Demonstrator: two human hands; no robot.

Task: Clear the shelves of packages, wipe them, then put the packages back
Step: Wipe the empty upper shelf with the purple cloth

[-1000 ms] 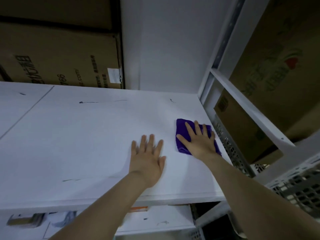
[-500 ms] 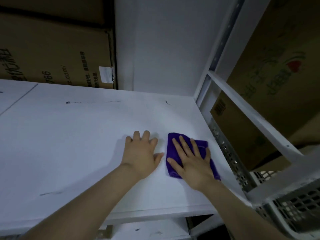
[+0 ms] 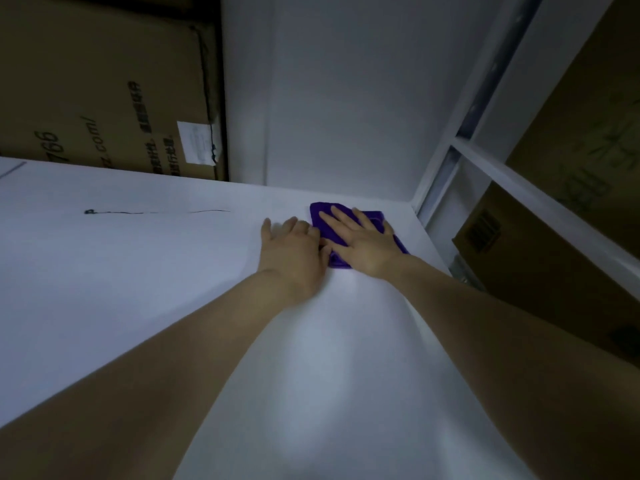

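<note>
A folded purple cloth lies flat on the white shelf, close to its back right corner. My right hand presses on the cloth with fingers spread and straight. Right beside it, my left hand rests palm down on the bare shelf, its thumb side touching the cloth's left edge. Both forearms reach far in across the shelf. No packages stand on this part of the shelf.
A large brown cardboard box stands at the back left, against the white wall. The white shelf upright bounds the right side, with more cardboard boxes beyond it. A thin dark scratch marks the shelf surface.
Both hands slid the cloth from near the shelf's front edge towards the back right corner. My head leaned in closer, and the left hand now touches the cloth.
</note>
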